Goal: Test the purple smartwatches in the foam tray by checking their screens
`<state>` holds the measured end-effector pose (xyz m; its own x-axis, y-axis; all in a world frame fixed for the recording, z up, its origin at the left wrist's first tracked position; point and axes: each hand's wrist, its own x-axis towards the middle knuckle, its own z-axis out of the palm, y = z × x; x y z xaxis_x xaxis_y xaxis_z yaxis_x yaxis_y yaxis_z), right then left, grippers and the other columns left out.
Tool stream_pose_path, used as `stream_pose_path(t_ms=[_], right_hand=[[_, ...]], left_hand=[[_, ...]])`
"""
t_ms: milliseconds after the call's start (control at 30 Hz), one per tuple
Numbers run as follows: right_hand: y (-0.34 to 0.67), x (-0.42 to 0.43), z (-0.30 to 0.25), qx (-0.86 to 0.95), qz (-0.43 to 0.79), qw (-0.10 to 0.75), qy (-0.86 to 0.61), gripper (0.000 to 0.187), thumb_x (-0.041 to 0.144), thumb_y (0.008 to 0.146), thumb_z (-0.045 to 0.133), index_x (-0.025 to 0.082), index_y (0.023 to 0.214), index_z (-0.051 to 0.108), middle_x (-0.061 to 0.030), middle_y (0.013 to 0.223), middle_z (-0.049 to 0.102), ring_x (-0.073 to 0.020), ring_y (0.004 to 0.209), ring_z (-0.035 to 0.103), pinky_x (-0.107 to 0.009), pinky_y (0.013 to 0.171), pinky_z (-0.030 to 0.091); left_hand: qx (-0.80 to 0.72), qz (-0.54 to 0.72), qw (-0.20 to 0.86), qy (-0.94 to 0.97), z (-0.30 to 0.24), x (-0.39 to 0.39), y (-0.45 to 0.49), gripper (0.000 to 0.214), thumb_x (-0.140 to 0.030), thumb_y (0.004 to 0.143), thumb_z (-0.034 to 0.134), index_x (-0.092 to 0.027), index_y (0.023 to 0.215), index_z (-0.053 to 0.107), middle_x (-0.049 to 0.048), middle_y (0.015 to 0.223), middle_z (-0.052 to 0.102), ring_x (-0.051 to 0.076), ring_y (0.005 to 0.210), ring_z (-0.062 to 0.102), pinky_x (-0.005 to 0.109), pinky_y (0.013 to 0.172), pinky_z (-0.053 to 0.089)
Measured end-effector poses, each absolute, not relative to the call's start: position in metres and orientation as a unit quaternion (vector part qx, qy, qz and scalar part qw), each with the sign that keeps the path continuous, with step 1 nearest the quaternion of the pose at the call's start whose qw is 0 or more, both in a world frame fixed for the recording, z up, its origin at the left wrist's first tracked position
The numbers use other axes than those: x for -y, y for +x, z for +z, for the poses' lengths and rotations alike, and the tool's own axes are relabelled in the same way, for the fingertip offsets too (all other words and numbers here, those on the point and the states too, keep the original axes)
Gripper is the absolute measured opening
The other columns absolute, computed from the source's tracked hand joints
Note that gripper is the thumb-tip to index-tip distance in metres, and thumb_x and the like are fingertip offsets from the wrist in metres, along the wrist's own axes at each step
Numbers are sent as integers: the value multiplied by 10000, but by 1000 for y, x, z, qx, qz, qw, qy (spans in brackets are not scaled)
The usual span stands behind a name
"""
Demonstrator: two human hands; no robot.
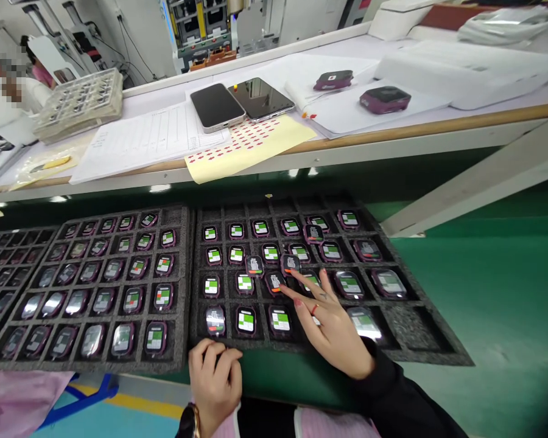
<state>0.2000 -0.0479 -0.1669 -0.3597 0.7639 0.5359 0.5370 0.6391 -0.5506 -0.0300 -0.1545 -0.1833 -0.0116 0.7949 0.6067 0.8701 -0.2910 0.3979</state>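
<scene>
My right hand [331, 325] reaches over a dark grey foam tray [456, 353] with its fingers stretched out. Its fingertips touch or hover at the screens of two smartwatch bodies, one watch [274, 281] and another watch [290, 263], which lie on top of the dividers. Two more lie across dividers nearby: a watch [254, 266] and a watch [313, 233]. Dark screens with orange or green bands show on these. Most compartments hold purple-rimmed watches with green-and-white screens, such as one watch [246, 319]. At the tray's front edge my left hand [215, 377] rests with curled fingers, holding nothing visible.
A second foam tray [185, 286] of watches adjoins on the left, with another tray [16, 231] beyond. On the shelf above lie two phones [217, 106], papers [141, 143], a yellow sticker sheet [251, 149] and two purple devices [384, 99]. A slanted white beam [475, 176] stands right.
</scene>
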Motion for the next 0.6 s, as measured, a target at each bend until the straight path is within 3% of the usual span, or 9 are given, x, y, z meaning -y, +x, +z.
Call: stream_pose_path(t_ms=[200,333,600], right_hand=[[201,51,-163,783,141,452,-404,423,81,1032,400,207,1392,584,-63,1234,702,-267,1341,527,-626,1242,148],[200,54,-161,772,129,484,-392,458,60,1013,409,217,1401,596,-69,1189,723,-286,1289,576,-657,1226,177],[200,56,-162,751,123,518,-391,443,73,1008,428,237,1357,647,-69,1123,746,-311,1195,642,-708,1196,220]], left_hand=[[605,-393,36,-691,-188,158,-30,237,-43,900,571,-223,834,711,41,835,632,222,923,539,347,856,428],[615,-396,53,-680,-188,161,-31,235,-43,898,567,-220,885,721,73,986,628,215,963,571,343,867,460],[610,-401,81,-678,-181,159,-31,237,-38,899,547,-191,997,700,66,1023,756,215,976,598,338,882,446]])
